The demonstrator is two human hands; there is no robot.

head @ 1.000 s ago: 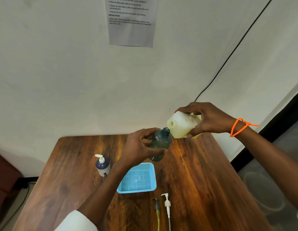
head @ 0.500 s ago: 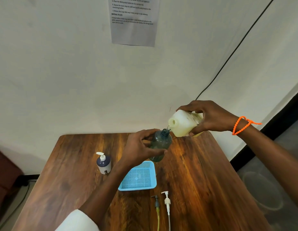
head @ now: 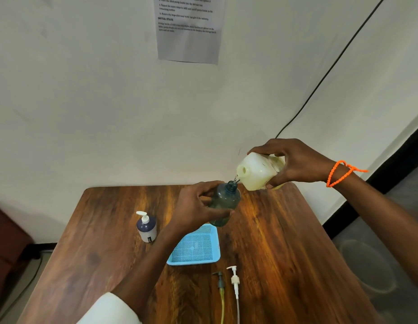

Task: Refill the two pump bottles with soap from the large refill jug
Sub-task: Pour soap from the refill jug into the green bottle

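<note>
My left hand (head: 196, 205) grips a dark teal pump bottle (head: 224, 202), uncapped and held above the wooden table (head: 273, 242). My right hand (head: 294, 163) holds the pale yellow refill jug (head: 257, 173) tipped on its side, its spout just above the bottle's open neck. A second pump bottle (head: 146, 226), dark blue with a white pump on it, stands upright at the left. Two loose pump heads lie near the front edge: a dark one (head: 220, 280) and a white one (head: 234, 280), each with a tube.
A light blue mesh tray (head: 195, 247) sits mid-table under my left forearm. A printed sheet (head: 189, 29) hangs on the wall, and a black cable (head: 320, 80) runs down it. A round bin (head: 364, 265) stands on the floor to the right.
The jug has tilted a little further, so its spout now sits closer over the bottle's neck. Both hands keep their holds.
</note>
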